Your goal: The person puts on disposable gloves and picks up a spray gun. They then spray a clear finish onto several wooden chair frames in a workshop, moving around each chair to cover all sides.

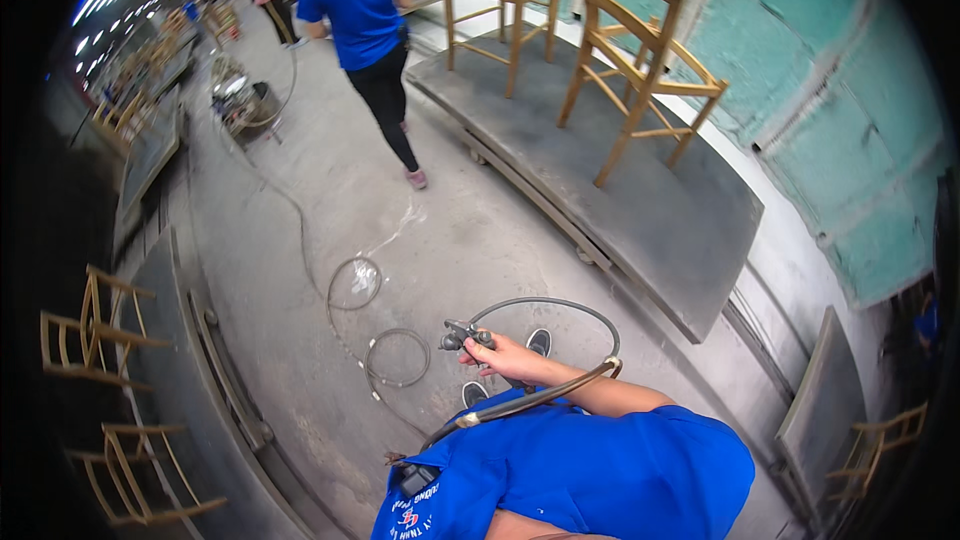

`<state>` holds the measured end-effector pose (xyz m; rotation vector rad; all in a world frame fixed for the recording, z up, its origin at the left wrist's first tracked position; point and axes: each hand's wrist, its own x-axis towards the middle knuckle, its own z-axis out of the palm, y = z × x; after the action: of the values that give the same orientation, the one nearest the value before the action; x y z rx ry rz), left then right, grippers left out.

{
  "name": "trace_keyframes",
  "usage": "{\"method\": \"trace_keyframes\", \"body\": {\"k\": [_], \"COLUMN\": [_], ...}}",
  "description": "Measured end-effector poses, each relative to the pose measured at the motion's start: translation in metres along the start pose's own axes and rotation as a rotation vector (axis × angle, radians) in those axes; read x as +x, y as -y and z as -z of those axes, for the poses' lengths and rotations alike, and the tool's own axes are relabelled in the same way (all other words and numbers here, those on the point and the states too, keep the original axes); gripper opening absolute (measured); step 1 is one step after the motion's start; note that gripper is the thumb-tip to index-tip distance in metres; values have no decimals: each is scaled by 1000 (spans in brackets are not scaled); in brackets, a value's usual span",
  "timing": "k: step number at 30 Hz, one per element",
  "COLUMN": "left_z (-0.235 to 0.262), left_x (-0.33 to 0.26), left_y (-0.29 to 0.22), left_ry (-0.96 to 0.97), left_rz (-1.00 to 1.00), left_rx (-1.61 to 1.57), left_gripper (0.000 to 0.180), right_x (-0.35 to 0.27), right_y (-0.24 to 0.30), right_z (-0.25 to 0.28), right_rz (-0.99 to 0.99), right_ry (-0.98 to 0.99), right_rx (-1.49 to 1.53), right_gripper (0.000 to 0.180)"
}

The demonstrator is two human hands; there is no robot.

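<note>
My right hand point(508, 358) is closed around a dark spray gun point(466, 336), held out in front of my blue shirt. A grey hose point(560, 304) arcs out from the gun, loops round to the right and passes back under my forearm. Lower down, a thicker stretch of hose point(520, 403) runs across the front of my shirt. Below the gun my dark shoes point(540, 342) stand on the concrete floor. My left hand is not in view.
Wooden chair frames point(640, 60) stand on a low grey wheeled platform point(680, 230) by a teal-covered wall. More chairs point(95, 330) stand on a platform at left. Hose coils point(398, 358) lie on the floor. Ahead, a person in blue point(365, 10) walks near a bucket point(262, 100).
</note>
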<state>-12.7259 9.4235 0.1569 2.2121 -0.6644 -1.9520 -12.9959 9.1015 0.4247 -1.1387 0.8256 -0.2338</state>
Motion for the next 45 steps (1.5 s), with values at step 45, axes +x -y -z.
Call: {"method": "trace_keyframes", "body": {"k": [45], "left_z": [-134], "left_x": [162], "left_y": [-1250], "left_ry": [637], "left_rz": [-579], "left_rx": [-1027], "left_gripper": [59], "right_x": [-13], "right_y": [158], "right_z": [415], "right_rz": [411], "right_ry": [-1901], "right_rx": [514], "right_gripper": [56]}}
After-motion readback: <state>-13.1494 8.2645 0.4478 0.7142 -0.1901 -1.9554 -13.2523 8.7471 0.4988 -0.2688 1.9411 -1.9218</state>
